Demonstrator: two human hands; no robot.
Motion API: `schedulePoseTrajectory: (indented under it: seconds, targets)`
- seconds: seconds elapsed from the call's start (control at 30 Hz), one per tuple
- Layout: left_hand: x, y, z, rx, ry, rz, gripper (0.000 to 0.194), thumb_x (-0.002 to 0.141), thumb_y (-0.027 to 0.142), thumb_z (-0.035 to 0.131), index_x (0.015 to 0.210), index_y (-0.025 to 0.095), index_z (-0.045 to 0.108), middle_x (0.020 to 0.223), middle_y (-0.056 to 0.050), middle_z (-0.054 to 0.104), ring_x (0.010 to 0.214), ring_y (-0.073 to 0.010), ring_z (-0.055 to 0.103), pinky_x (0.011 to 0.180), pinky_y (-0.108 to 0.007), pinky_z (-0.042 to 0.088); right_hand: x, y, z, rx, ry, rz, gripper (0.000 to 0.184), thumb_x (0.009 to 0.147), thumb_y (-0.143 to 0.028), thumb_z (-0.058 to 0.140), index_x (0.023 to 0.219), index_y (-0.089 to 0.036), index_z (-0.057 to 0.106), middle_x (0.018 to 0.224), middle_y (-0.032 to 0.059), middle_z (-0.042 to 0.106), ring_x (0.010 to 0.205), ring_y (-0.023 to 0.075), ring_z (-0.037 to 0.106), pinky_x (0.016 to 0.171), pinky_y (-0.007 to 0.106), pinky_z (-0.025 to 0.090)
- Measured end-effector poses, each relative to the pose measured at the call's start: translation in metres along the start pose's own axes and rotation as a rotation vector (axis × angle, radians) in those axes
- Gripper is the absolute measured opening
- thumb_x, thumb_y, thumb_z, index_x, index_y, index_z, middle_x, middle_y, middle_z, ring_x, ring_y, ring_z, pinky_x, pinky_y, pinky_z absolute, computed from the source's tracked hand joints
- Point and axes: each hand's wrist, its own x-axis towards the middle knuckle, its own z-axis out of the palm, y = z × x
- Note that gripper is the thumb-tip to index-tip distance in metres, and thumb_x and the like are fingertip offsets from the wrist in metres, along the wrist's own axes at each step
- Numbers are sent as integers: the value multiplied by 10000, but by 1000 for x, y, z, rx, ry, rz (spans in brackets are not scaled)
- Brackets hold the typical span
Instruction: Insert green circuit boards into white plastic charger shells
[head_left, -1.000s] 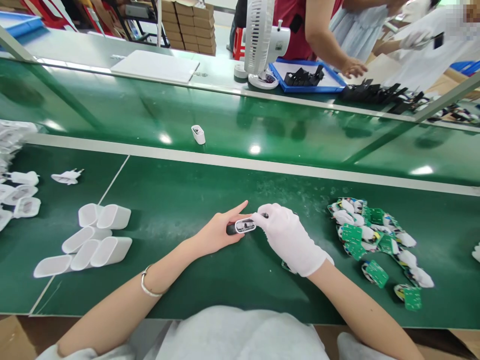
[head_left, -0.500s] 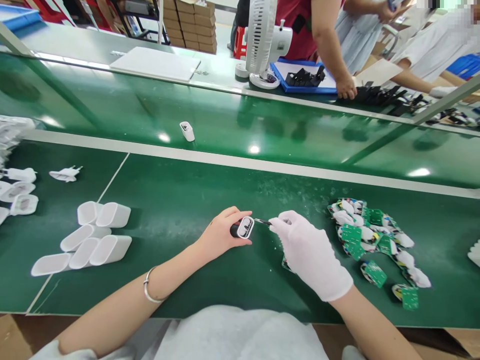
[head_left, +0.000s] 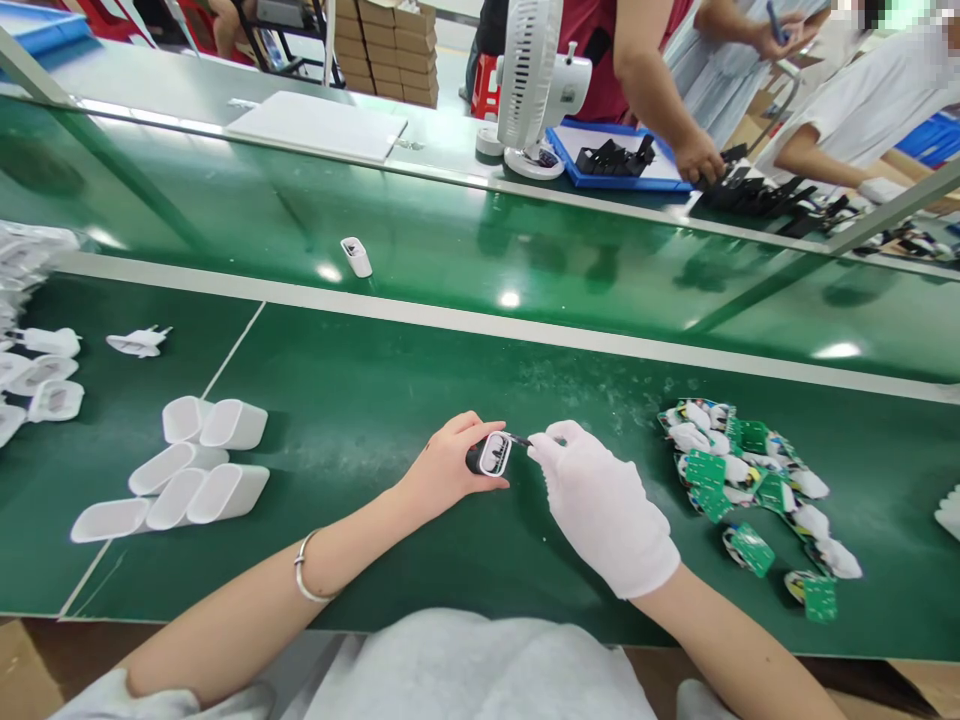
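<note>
My bare left hand point(head_left: 442, 470) grips a small white charger shell with a dark body point(head_left: 491, 455), its open end turned toward me, low over the green mat point(head_left: 375, 400). My right hand point(head_left: 600, 505), in a white glove, pinches a thin dark tool point(head_left: 519, 440) whose tip touches the shell's rim. A silver bracelet circles my left wrist.
Several empty white shells point(head_left: 191, 470) lie at the left, with white plug parts point(head_left: 139, 342) beyond. A heap of green circuit boards point(head_left: 750, 485) lies at the right. One white shell point(head_left: 356, 257) rides the glossy belt. Across it stand a white fan point(head_left: 532, 85), a blue tray point(head_left: 622, 160) and other people.
My right hand drew back from covering the shell and now pinches the thin tool at its rim. My left forefinger curled in around the shell. The shell on the belt moved left.
</note>
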Motion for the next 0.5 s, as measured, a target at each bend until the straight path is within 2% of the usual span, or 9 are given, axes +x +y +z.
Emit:
schedulePoseTrajectory:
  seconds: [0.23, 0.4, 0.5]
  targets:
    - [2, 0, -2, -2, -9, -19, 607, 596, 221, 842, 1157, 205, 610, 944, -20, 561, 859, -180, 565, 800, -319, 507, 5, -10, 7, -36, 95, 5, 251, 948, -208, 373, 952, -245, 622, 949, 16, 635, 503, 96, 437, 453, 272, 169]
    - [2, 3, -4, -49, -30, -22, 596, 629, 162, 805, 1185, 214, 597, 959, -17, 576, 847, -166, 574, 788, -300, 514, 11, 5, 10, -5, 140, -143, 208, 872, -112, 487, 922, -250, 635, 942, 13, 630, 646, 138, 485, 522, 286, 214]
    - [2, 5, -5, -56, -32, -5, 576, 640, 148, 784, 1182, 212, 599, 965, -18, 582, 845, -163, 576, 800, -300, 517, 15, 14, 9, 10, 188, -203, 277, 805, -28, 513, 919, -247, 638, 933, 12, 630, 718, 156, 487, 588, 292, 255]
